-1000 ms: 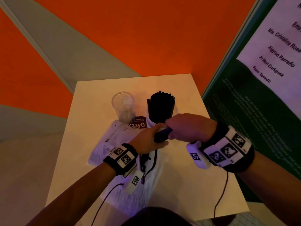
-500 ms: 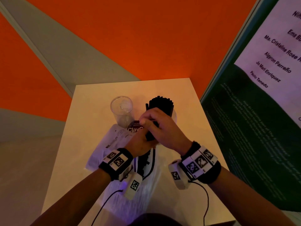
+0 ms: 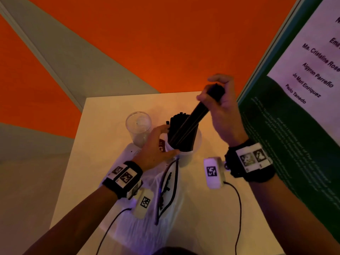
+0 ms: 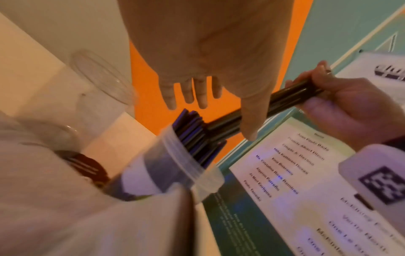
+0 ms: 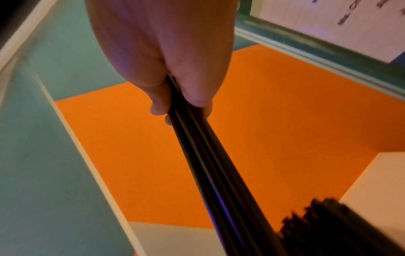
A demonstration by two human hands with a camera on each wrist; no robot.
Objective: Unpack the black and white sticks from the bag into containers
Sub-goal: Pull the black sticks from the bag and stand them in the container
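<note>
My right hand (image 3: 219, 107) grips a bundle of black sticks (image 3: 199, 111) by its upper end. The bundle is tilted, and its lower end is down among the black sticks (image 3: 177, 126) that stand in the translucent container (image 3: 197, 144). In the right wrist view the right hand (image 5: 171, 69) grips the bundle (image 5: 208, 155) above those sticks (image 5: 339, 225). My left hand (image 3: 156, 144) sits against the container's left side, fingers straight beside the stick tops and thumb along the rim. The left wrist view shows its fingers (image 4: 188, 93) spread above the container (image 4: 181, 161).
An empty clear cup (image 3: 138, 126) stands left of the container. The white plastic bag (image 3: 165, 196) lies open on the small white table (image 3: 103, 162) near me. A green poster board (image 3: 294, 135) stands close along the table's right edge. Orange and grey floor surrounds the table.
My right hand has lifted the stick bundle from near the bag mouth, up and to the right, with its lower end now in the container. My left hand moved from the bag to the container.
</note>
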